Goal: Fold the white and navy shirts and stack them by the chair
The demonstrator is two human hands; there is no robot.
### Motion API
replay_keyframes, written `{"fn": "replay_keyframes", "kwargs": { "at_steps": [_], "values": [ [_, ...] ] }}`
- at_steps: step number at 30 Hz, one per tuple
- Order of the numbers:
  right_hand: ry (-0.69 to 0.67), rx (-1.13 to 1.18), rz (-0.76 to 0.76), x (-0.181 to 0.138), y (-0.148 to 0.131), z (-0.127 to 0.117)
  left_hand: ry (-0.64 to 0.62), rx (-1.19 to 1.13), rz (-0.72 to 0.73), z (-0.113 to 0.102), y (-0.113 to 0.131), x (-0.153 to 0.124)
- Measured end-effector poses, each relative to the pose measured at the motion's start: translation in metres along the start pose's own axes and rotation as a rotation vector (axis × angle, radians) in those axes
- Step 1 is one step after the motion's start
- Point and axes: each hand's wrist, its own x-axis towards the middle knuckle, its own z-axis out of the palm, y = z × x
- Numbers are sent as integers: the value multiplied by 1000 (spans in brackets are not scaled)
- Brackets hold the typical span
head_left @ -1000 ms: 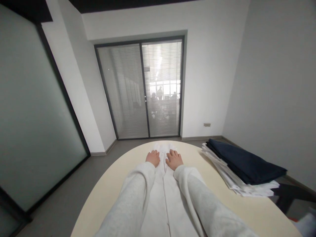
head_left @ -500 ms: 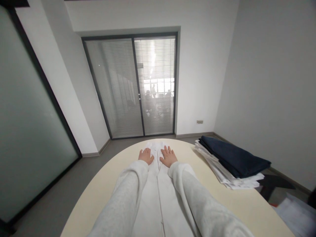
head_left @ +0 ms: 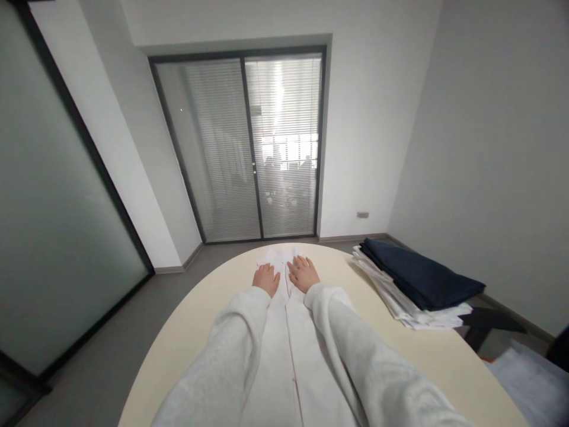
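Note:
A long white garment, perhaps a lab coat or shirt [head_left: 284, 350], lies lengthwise on the round cream table, with a front seam running down its middle. My left hand [head_left: 266, 279] lies palm down on its far end, left of the seam, fingers stretched out. To the right of that seam, my right hand [head_left: 303, 273] rests flat on the cloth with its fingers spread. Neither hand grips anything. My pale grey sleeves cover parts of the garment's sides, and its near end runs out of view.
On the table's [head_left: 173, 350] right side sits a stack of folded white cloth [head_left: 427, 323] topped by a dark navy folded cloth [head_left: 422, 273]. A dark chair part [head_left: 495, 320] and white material [head_left: 533, 379] are beyond the right edge. Glass doors with blinds [head_left: 222, 178] stand ahead.
The view has shifted slightly, so the room and table sit a little higher. Both hands stay on the garment's far end, the right one slightly farther forward.

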Motion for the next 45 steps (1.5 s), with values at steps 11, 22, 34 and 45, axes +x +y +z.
{"fn": "replay_keyframes", "kwargs": {
  "at_steps": [11, 22, 34, 45],
  "values": [
    [-112, 238, -60, -12, -12, 2, -54, -113, 184, 10, 4, 0],
    [118, 391, -77, -1, -9, 5, 154, -422, 197, 15, -4, 5],
    [-108, 355, -245, -10, -9, 15, 111, -406, 193, 19, -3, 3],
    [-316, 365, -136, -14, -8, 13, -146, -98, 228, 4, 3, -7]
  ]
}}
